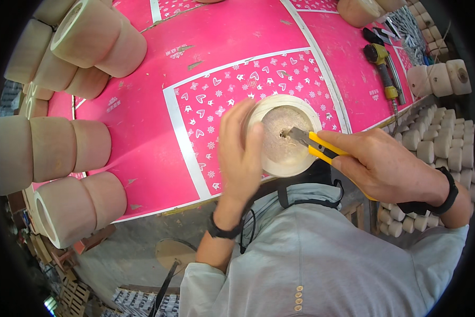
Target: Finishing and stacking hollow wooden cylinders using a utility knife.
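A round, hollow wooden piece rests at the near edge of the pink-covered table, its open side facing up. My left hand is wrapped along its left rim, thumb over the edge, slightly blurred. In my right hand is a yellow and black utility knife, gripped from the right. Its metal blade end reaches inside the piece and meets a small ragged hole in the floor of the hollow. Rough, pale bits surround that hole.
Stacked wooden cylinders line the table's left side. At the right lie a yellow and black power tool, a heap of metal screws or bolts, and a row of wooden cylinders. Many more cylinders are piled below. A round stool seat stands beneath.
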The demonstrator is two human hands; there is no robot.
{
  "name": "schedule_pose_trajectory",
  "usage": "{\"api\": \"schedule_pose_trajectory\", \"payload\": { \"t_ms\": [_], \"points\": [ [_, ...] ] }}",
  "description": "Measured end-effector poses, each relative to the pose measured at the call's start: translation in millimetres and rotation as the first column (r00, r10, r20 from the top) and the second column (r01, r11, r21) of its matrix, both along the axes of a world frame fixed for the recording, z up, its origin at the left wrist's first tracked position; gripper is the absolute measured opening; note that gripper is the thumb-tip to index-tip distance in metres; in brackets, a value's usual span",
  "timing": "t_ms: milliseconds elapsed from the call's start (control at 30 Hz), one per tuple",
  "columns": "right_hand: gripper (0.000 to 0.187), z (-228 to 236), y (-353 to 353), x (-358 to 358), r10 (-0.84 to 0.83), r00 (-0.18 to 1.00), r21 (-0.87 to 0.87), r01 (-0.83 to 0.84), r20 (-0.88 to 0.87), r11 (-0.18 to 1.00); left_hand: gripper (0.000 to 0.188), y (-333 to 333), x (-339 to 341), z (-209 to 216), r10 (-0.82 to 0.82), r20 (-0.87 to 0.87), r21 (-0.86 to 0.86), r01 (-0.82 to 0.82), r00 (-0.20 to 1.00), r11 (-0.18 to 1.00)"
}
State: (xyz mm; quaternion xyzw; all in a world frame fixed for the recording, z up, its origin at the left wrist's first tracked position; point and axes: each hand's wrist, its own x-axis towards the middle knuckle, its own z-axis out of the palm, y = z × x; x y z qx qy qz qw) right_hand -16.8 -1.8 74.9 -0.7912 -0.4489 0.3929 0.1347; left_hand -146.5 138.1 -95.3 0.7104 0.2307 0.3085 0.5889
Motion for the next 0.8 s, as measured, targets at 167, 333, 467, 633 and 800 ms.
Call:
{"api": "schedule_pose_trajectory", "payload": {
  "t_ms": [167,333,467,633,800],
  "points": [
    [0.041,2,0,-3,-0.031,0.999,-0.081,0.028,-0.041,0.996,0.035,29,14,-5,-0.349,0.077,-0.108,0.355,0.934,0.928],
    [0.034,-1,-5,-4,-0.066,0.997,-0.001,0.066,-0.03,0.998,0.032,-9,8,-4,-0.086,0.089,0.03,0.083,0.992,0.996],
    [0.034,-8,-10,-10,-0.047,0.999,0.098,0.046,0.006,0.994,0.032,-29,6,-6,0.083,0.111,0.126,-0.097,0.99,0.987],
    [0.036,-9,-15,-9,-0.05,0.998,0.107,0.045,0.041,0.993,0.033,-29,7,-10,0.084,0.13,0.122,-0.1,0.988,0.987],
    [0.038,-14,-13,-16,-0.015,1.0,0.007,0.015,0.023,1.0,0.033,-36,6,-11,0.117,0.128,0.177,-0.138,0.985,0.975]
  ]
}}
